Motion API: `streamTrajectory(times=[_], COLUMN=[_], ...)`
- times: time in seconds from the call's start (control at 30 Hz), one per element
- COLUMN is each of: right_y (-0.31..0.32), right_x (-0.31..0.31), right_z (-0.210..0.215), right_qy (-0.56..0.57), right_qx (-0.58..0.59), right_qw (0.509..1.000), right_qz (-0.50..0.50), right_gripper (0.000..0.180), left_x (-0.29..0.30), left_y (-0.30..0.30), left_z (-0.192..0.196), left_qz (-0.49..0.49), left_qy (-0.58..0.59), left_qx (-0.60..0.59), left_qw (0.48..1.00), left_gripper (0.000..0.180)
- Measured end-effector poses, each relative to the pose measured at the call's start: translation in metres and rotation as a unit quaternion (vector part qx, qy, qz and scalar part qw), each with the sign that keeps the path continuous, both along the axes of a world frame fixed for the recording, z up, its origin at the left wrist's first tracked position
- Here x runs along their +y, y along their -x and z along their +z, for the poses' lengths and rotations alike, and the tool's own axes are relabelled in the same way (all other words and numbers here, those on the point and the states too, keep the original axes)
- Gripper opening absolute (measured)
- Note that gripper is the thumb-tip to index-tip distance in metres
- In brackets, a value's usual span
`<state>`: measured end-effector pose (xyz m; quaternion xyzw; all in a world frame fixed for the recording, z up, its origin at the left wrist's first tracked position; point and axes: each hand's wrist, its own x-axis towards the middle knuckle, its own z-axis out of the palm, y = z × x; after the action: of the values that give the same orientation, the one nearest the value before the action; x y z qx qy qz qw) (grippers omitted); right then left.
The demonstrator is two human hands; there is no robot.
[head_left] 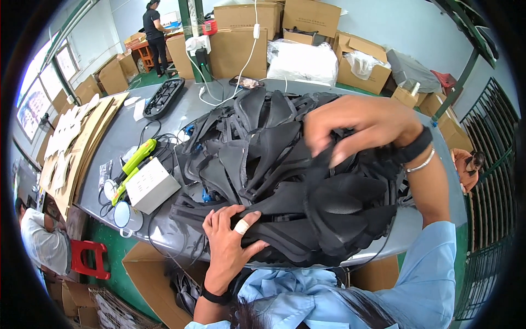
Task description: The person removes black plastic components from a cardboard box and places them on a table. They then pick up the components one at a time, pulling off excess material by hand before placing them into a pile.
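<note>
Grey table (192,104) before you carries a heap of black padded pieces (268,145); your right hand (364,129) pinches a black strap (315,189) atop it, your left hand (233,241) lies spread nearer you, gripping or merely pressing, I cannot tell; tugging could snag tangled neighbours and drag them off

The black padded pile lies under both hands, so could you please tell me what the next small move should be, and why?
I would perhaps draw the black strap up slightly with the right hand: its blurred fingers appear to pinch the strap's upper end, while the left hand rests on the pile's near edge and could steady it.
</note>
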<state>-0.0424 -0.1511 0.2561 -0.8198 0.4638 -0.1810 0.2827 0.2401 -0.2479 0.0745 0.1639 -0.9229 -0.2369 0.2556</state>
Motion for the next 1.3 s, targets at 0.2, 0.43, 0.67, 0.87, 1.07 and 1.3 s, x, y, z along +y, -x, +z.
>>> streamTrajectory(times=[0.2, 0.43, 0.67, 0.87, 1.07, 1.3], right_y=[0.043, 0.082, 0.044, 0.013, -0.078, -0.084], right_x=[0.089, 0.151, 0.098, 0.043, -0.038, -0.103], right_z=[-0.006, 0.006, -0.028, -0.073, -0.052, -0.069], right_qy=[0.125, 0.423, 0.476, 0.209, 0.094, -0.089], right_qx=[-0.224, -0.418, 0.188, 0.312, 0.074, -0.093], right_qw=[0.943, 0.723, 0.661, 0.891, 0.991, 0.991], right_qz=[-0.213, -0.351, -0.549, -0.256, -0.053, 0.036], right_gripper=[0.022, 0.024, 0.014, 0.026, 0.04, 0.061], left_x=[0.0, 0.001, -0.001, 0.008, 0.006, -0.008], left_y=[0.003, 0.008, 0.004, -0.007, 0.003, 0.011], left_z=[0.006, 0.005, -0.005, -0.026, -0.024, -0.007], left_qz=[-0.022, 0.014, 0.079, 0.211, 0.235, -0.007], left_qy=[-0.027, 0.051, 0.19, -0.008, -0.259, -0.266], left_qx=[0.004, 0.026, 0.176, 0.218, 0.304, 0.428], left_qw=[0.999, 0.998, 0.963, 0.953, 0.886, 0.864], left_gripper=[0.057, 0.041, 0.045, 0.063, 0.077, 0.05])
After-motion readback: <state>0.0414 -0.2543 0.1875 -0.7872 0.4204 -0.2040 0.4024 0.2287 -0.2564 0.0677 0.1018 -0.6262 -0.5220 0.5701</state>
